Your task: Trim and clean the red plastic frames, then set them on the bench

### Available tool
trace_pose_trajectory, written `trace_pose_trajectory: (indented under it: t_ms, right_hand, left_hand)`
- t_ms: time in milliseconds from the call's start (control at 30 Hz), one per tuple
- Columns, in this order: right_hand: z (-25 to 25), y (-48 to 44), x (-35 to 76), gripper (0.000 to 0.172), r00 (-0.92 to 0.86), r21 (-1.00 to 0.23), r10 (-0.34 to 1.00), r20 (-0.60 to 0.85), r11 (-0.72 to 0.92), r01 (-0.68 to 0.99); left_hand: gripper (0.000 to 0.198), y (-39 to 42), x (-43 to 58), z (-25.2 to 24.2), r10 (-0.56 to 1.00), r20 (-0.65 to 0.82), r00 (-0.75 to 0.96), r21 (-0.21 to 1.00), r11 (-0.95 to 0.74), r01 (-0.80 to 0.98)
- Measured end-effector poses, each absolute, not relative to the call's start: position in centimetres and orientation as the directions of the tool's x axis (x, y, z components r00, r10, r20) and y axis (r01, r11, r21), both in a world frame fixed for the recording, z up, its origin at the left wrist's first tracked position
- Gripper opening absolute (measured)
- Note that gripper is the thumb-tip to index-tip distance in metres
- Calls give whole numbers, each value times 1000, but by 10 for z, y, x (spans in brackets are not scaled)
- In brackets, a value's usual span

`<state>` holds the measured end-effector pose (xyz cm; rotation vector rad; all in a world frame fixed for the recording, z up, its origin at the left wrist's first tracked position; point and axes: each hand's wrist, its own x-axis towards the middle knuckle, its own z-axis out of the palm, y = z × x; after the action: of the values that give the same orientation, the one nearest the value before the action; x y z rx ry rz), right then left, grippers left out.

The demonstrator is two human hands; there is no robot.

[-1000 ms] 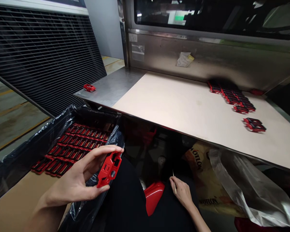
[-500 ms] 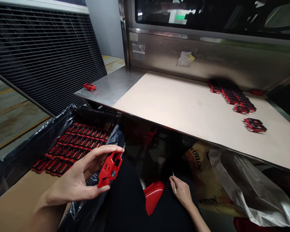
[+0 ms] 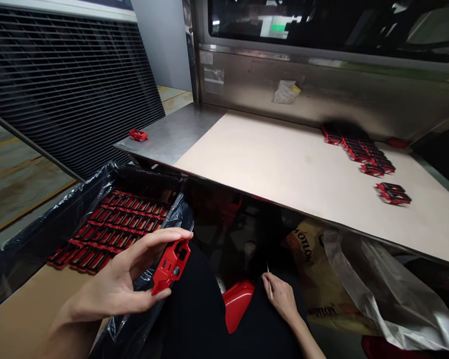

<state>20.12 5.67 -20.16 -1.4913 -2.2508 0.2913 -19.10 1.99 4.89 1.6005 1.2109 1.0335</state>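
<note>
My left hand [image 3: 123, 284] grips a red plastic part [image 3: 170, 266] between thumb and fingers, held upright just right of a box lined with black plastic [image 3: 41, 234]. Rows of the same red parts [image 3: 112, 227] lie inside that box. My right hand [image 3: 282, 296] rests low over my dark lap, pinching a thin stick [image 3: 269, 285] that points upward. A red rounded piece [image 3: 237, 304] sits between the two hands.
A beige work table [image 3: 284, 169] with a steel edge runs across the view. More red parts [image 3: 366, 157] lie at its far right and one lone red part [image 3: 138, 135] at its left corner. A clear plastic bag [image 3: 381, 294] hangs below the table. A louvred panel [image 3: 67, 85] stands at left.
The left hand has tilted the red part slightly and lowered it a little. The right hand has stayed where it was.
</note>
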Motion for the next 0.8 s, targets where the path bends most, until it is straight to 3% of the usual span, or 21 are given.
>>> trace_pose_trajectory:
  t_ms: [367,800]
  right_hand:
    - [-201,57,202,48,-324,-398,914,244,399,826]
    - [-200,57,202,53,-299,-422,929,219,367,829]
  left_hand:
    - [71,27,-191,56,966,42,257,979,-91,180]
    - [77,34,-188,65,948,86,305,966,-154,208]
